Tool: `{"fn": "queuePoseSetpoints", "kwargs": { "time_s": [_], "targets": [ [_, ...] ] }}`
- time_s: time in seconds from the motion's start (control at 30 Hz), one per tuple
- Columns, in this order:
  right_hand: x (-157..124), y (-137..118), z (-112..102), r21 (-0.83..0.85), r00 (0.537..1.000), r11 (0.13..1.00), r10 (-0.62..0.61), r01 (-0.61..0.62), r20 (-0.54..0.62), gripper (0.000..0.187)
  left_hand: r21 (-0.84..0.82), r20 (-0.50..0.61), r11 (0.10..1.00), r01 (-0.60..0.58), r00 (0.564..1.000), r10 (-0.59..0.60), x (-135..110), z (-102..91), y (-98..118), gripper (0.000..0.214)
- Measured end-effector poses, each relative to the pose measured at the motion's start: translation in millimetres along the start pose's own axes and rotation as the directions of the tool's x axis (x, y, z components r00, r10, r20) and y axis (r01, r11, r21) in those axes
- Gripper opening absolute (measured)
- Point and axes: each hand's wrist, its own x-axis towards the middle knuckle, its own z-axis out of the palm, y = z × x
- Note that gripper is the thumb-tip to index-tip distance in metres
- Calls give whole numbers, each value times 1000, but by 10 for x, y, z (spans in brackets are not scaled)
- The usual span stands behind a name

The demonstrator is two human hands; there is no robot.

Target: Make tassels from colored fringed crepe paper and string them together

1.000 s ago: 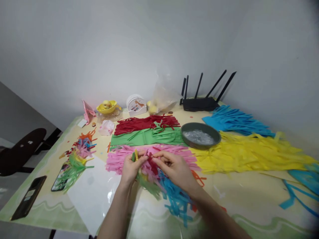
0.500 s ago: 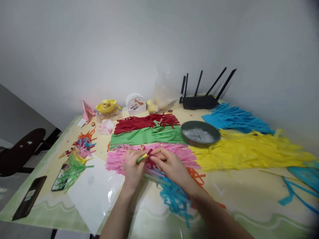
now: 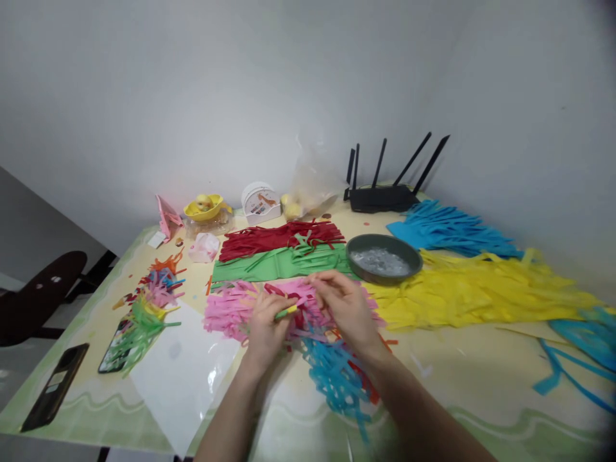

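My left hand (image 3: pixel 267 326) is closed around a thin stick wrapped in green and yellow (image 3: pixel 287 312), whose yellow end points right. Red and pink strips hang close to that end. A little to the right, my right hand (image 3: pixel 342 309) has its fingers bent and pinched together; what sits between them is too small to make out. Both hands are over the pink fringed paper (image 3: pixel 226 311). Below them spills a tangle of blue strips (image 3: pixel 337 382), with some orange-red among it.
Behind lie red fringed paper (image 3: pixel 269 239) and green fringed paper (image 3: pixel 255 264). A grey round pan (image 3: pixel 385 280) stands beside yellow fringed paper (image 3: pixel 471 292) and blue fringed paper (image 3: pixel 457 231). A black router (image 3: pixel 382 199) is at the back. Leftward lie a multicoloured fringe garland (image 3: pixel 144 324) and a phone (image 3: pixel 56 385).
My right hand has moved up and away from my left, widening the gap between them. My left hand and the stick have shifted slightly right and down.
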Motion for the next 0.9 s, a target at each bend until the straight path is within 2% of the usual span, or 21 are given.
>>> {"fn": "queuePoseSetpoints", "kwargs": {
  "time_s": [0.03, 0.1, 0.17, 0.23, 0.3, 0.4, 0.47, 0.57, 0.63, 0.73, 0.8, 0.83, 0.9],
  "targets": [
    [-9, -31, -17, 82, 994, 996, -34, 43, -103, 20, -54, 14, 997, 49, 999, -48, 17, -1, 0, 17],
    [-21, -95, -60, 210, 952, 962, -113, 176, -284, 17, -169, 69, 974, 150, 988, -140, 49, -9, 3, 16],
    [-26, -146, -102, 224, 920, 940, -169, 259, -353, 16, -270, 134, 936, 224, 972, -194, 70, -24, 8, 19],
    [-37, -164, -117, 144, 951, 968, -160, 203, -265, 14, -316, 159, 914, 252, 964, -211, 81, -44, 13, 23],
    [-59, -143, -91, 7, 994, 996, -92, 92, -61, 16, -298, 155, 922, 247, 966, -209, 85, -62, 16, 25],
    [-105, -76, 5, -166, 977, 986, 3, 33, 212, 21, -223, 189, 953, 207, 968, -166, 83, -72, 19, 24],
    [-125, -42, 63, -237, 958, 970, 24, 47, 286, 21, -184, 226, 964, 193, 963, -150, 77, -66, 23, 26],
    [-131, -30, 92, -292, 943, 954, 31, 71, 331, 18, -194, 266, 952, 236, 947, -181, 66, -62, 35, 32],
    [-123, -36, 79, -283, 941, 956, 31, 70, 338, 19, -289, 299, 908, 304, 929, -216, 63, -75, 42, 30],
    [-112, -37, 55, -241, 956, 969, 19, 54, 293, 21, -530, 343, 720, 448, 890, -301, 65, -112, 46, 41],
    [-112, -29, 51, -212, 966, 976, 6, 50, 257, 22, -630, 370, 585, 511, 860, -352, 68, -131, 43, 44],
    [-117, -24, 53, -201, 973, 978, -4, 52, 233, 22, -651, 364, 553, 520, 853, -373, 69, -135, 39, 43],
    [-136, -16, 65, -186, 983, 980, -30, 65, 184, 22, -663, 288, 562, 495, 861, -419, 68, -133, 30, 34]
  ]
}}
